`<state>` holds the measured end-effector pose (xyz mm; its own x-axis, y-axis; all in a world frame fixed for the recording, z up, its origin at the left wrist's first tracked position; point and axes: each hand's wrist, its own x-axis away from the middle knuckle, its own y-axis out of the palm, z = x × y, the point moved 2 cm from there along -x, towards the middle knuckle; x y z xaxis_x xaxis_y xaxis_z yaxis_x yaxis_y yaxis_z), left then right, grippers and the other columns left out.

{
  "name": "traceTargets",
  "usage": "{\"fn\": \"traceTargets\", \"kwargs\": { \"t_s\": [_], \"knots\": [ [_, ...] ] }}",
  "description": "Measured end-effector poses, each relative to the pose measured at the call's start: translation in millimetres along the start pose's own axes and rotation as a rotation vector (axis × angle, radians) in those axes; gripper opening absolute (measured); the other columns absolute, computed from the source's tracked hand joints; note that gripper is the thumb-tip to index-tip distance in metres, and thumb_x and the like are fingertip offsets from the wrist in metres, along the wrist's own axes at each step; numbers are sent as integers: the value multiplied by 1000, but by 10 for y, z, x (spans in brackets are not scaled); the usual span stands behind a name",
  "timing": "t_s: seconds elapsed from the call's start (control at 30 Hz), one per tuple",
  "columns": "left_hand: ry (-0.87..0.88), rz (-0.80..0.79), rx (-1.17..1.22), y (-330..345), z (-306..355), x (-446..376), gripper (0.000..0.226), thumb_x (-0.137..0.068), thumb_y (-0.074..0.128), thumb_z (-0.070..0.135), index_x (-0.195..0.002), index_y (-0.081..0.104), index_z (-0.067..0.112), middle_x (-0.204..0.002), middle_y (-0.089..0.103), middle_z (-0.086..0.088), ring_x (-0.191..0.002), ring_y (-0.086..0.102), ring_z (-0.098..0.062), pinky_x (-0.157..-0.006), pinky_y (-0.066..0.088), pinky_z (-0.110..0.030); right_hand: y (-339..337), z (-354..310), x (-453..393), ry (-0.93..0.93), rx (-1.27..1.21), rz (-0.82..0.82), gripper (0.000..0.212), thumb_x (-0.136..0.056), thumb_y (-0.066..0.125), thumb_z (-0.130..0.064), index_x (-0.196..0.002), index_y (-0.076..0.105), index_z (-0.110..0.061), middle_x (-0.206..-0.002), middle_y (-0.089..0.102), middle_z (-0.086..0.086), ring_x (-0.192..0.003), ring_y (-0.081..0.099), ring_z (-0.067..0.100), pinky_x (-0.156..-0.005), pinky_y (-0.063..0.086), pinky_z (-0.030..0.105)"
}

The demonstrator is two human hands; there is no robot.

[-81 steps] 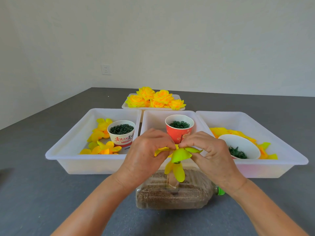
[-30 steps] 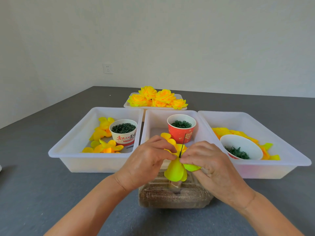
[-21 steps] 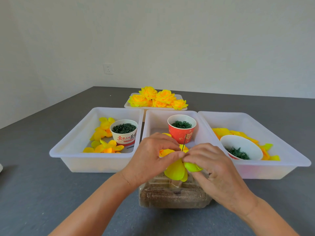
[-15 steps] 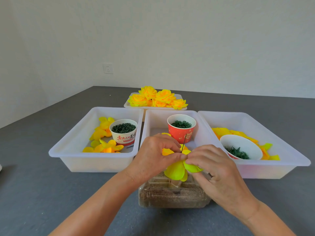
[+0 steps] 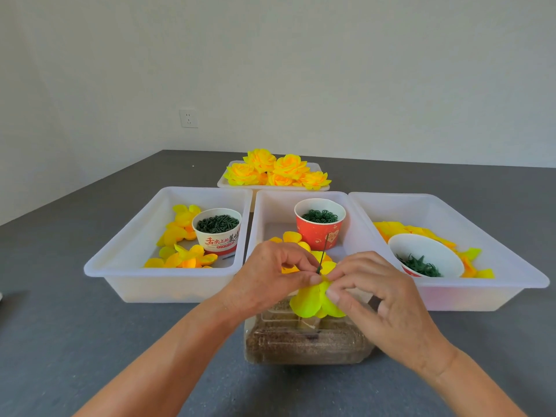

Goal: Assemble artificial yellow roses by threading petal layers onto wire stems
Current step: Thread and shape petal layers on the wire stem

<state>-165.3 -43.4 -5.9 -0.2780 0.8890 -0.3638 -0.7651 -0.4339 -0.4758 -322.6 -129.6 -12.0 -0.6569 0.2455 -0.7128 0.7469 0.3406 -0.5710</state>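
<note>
white cup in left bin has red Chinese print, can't read it properly; red cup has small gold heart mark. left hand and right hand both up front over sand-filled bottle on tabletop, fingers curled, thumb and fingertips pinching yellow petal layer right at green wire stem poking up between them, wrists angled inward

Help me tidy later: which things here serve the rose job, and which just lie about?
In use: left hand, right hand, petal layer, wire stem, sand-filled bottle, red cup.
Idle: wall socket, finished roses.
</note>
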Motion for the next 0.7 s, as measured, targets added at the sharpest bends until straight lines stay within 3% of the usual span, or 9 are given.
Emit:
{"fn": "traceTargets", "kwargs": {
  "t_s": [0.13,0.3,0.4,0.5,0.63,0.7],
  "knots": [
    [16,-8,-24,-3,11,-8,4,-76,74,8,-74,73,5,-85,67,8,-86,62,-4,-85,47,-22,5,103,-75,115,-33,76,9,-78,69,-19,-70,71,-17,-78,68,-14,-83,61,3,-78,47,21],
    [-2,-36,10,-30,-30,-18,3,-77,73,8,-75,73,7,-87,70,3,-85,63,-4,-84,47,-21,32,407,-214,450,-119,67,25,-79,73,-14,-64,67,-33,-70,68,-20,-73,60,-4,-70,44,13],
    [-20,-32,45,-37,-59,-16,6,-77,74,8,-74,73,13,-85,71,5,-84,64,-5,-81,47,-18,103,622,-373,551,-62,-87,19,-79,72,-14,-66,69,-28,-65,66,-18,-64,58,-6,-59,40,6],
    [-39,-39,77,-43,-72,-13,10,-76,74,8,-73,73,17,-81,70,10,-82,64,-3,-79,46,-15,259,828,-572,593,31,-294,6,-77,72,-9,-80,73,-14,-83,70,-2,-81,62,10,-74,47,19],
    [-47,-57,97,-42,-54,-13,9,-76,74,6,-74,72,14,-77,68,11,-79,63,-1,-76,46,-13,519,971,-792,596,156,-563,32,-74,77,-11,-105,70,-8,-108,68,4,-101,60,18,-89,48,32],
    [-47,-63,102,-43,-44,-17,8,-76,74,6,-74,72,13,-77,68,11,-78,63,0,-76,46,-13,660,1000,-843,538,283,-764,28,-77,74,-17,-103,68,-12,-105,64,3,-101,57,20,-82,46,29]
  ]
}}
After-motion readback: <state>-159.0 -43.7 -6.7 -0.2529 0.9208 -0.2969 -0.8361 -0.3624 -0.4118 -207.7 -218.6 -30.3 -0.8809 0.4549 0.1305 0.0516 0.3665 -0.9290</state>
